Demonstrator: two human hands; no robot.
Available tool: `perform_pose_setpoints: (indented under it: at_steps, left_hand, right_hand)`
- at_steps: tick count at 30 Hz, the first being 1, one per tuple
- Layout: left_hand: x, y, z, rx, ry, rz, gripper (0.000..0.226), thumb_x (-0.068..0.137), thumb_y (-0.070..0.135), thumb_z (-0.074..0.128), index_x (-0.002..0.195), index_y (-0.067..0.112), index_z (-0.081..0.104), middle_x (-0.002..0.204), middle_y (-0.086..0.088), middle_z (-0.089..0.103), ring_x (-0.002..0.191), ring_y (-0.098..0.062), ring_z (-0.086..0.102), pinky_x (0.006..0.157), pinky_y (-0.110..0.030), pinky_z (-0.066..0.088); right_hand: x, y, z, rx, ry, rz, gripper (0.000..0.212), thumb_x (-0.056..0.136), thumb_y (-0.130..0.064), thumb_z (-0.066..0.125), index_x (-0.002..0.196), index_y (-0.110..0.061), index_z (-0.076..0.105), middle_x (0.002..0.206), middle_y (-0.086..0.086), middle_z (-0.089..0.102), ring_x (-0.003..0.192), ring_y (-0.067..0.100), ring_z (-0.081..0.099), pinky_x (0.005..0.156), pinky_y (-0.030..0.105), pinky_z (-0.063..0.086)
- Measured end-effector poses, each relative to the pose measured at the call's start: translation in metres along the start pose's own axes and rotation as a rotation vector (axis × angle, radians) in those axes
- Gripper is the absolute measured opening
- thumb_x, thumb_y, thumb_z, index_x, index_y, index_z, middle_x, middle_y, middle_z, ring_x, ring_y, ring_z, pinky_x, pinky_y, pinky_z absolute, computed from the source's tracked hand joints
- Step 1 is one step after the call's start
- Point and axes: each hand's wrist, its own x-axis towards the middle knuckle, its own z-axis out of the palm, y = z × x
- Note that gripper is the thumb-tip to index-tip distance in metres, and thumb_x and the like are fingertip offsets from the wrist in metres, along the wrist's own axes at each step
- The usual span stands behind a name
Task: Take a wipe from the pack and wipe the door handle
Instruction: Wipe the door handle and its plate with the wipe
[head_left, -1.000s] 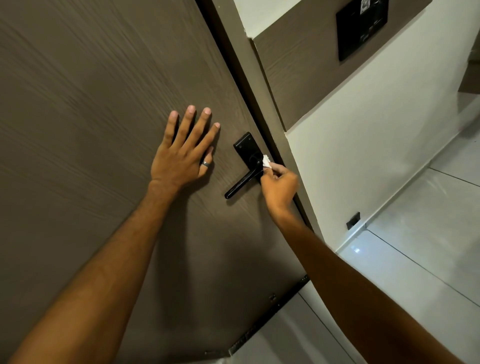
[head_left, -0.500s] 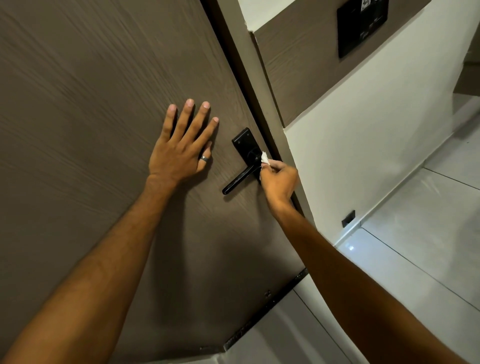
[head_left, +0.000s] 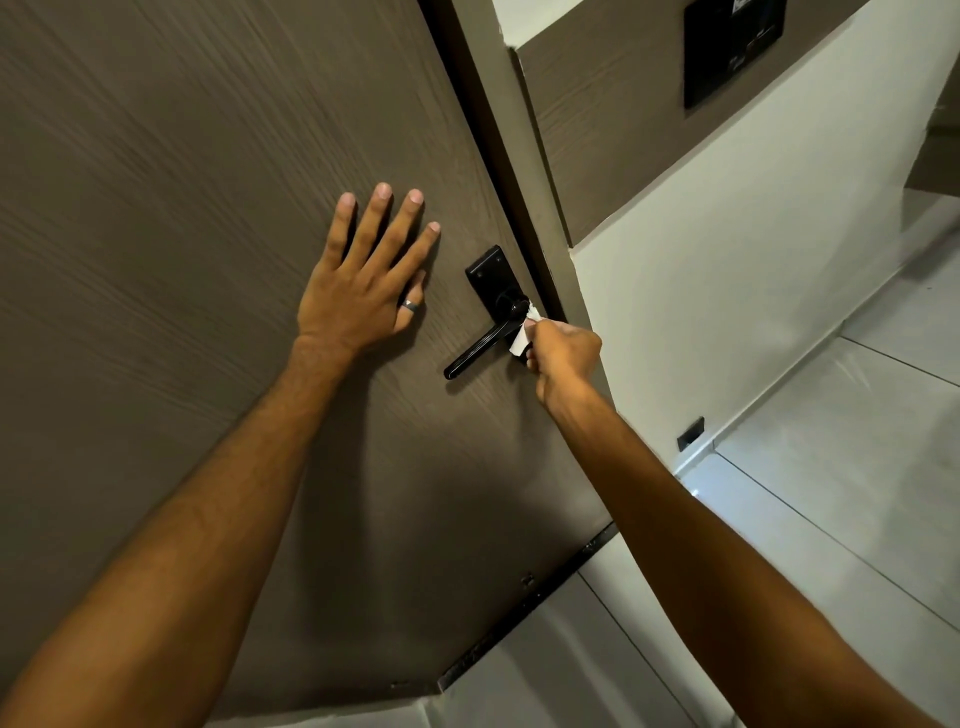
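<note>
A brown, wood-grain door (head_left: 182, 208) fills the left and middle of the head view, its surface matte and streaked with fine lines. Along its right edge runs a darker door frame (head_left: 524, 208), and past that a white wall (head_left: 727, 270) with a brown panel above it. The floor (head_left: 857, 493) at the lower right is pale glossy tile with thin joints. A metal strip (head_left: 519, 608) lines the bottom edge of the door.

One black door handle (head_left: 480, 345) sits on one black backplate (head_left: 488, 275), close to the door's right edge; the lever points down and to the left. One white wipe (head_left: 522, 332) is in view, pressed against the lever near its pivot. Two bare hands show. The left hand (head_left: 358, 291) lies flat on the door, its fingers (head_left: 379, 228) spread wide and holding nothing, with one ring (head_left: 410, 306) on it. The right hand (head_left: 563, 356) has its fingers pinched closed on the wipe. One dark wall plate (head_left: 732, 47) sits on the brown panel at the top, and one small dark outlet (head_left: 691, 434) sits low on the white wall.

The handle lies between the two hands, the left hand near it but apart. The frame is just beside the right hand, leaving little room on that side; the door face left of the handle and below it is open.
</note>
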Motion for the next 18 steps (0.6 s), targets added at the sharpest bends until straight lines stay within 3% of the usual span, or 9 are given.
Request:
perform_pose_setpoints:
  at_steps: [4,9,12,14,18]
  left_hand:
    - [0.0,0.001,-0.001,-0.024,0.0,0.0,0.064,0.109,0.046,0.037,0.166,0.018,0.025,0.171,-0.016,0.021,0.156,-0.042,0.024,0.124,-0.06,0.021]
    - [-0.001,0.0,0.001,-0.066,-0.023,-0.013,0.064,0.11,0.045,0.033,0.167,0.018,0.021,0.172,-0.016,0.016,0.157,-0.04,0.01,0.126,-0.055,-0.004]
    - [-0.001,0.0,-0.001,-0.063,-0.027,-0.016,0.064,0.11,0.045,0.034,0.167,0.018,0.021,0.172,-0.016,0.017,0.157,-0.039,0.01,0.127,-0.058,0.007]
    - [0.0,0.0,-0.001,-0.047,-0.018,-0.016,0.063,0.11,0.045,0.034,0.166,0.018,0.024,0.171,-0.016,0.02,0.157,-0.041,0.019,0.125,-0.059,0.015]
    - [-0.001,-0.001,0.0,-0.041,-0.035,-0.008,0.066,0.109,0.046,0.036,0.167,0.019,0.021,0.172,-0.016,0.016,0.157,-0.038,0.007,0.125,-0.058,0.01]
  right_hand:
    - [-0.001,0.001,0.0,0.004,-0.011,0.082,0.004,0.081,-0.007,0.074,0.077,-0.008,0.072,0.067,0.011,0.069,0.047,0.014,0.055,0.048,0.024,0.047]
    - [-0.004,0.002,-0.002,0.054,-0.117,0.262,0.015,0.082,-0.004,0.073,0.096,-0.001,0.07,0.074,0.01,0.067,0.045,0.01,0.051,0.045,0.022,0.047]
    - [-0.004,0.008,-0.012,-0.06,-0.283,0.299,0.021,0.081,-0.005,0.075,0.102,-0.003,0.071,0.072,0.006,0.067,0.046,0.007,0.051,0.046,0.02,0.049]
    - [-0.002,0.012,-0.021,-0.139,-0.297,0.225,0.021,0.083,-0.008,0.075,0.104,-0.006,0.074,0.073,0.006,0.07,0.049,0.008,0.054,0.044,0.019,0.047]
    - [0.011,0.009,-0.034,-0.17,0.057,-0.269,0.015,0.089,-0.011,0.072,0.102,-0.013,0.078,0.09,-0.004,0.072,0.074,0.002,0.062,0.052,0.0,0.042]
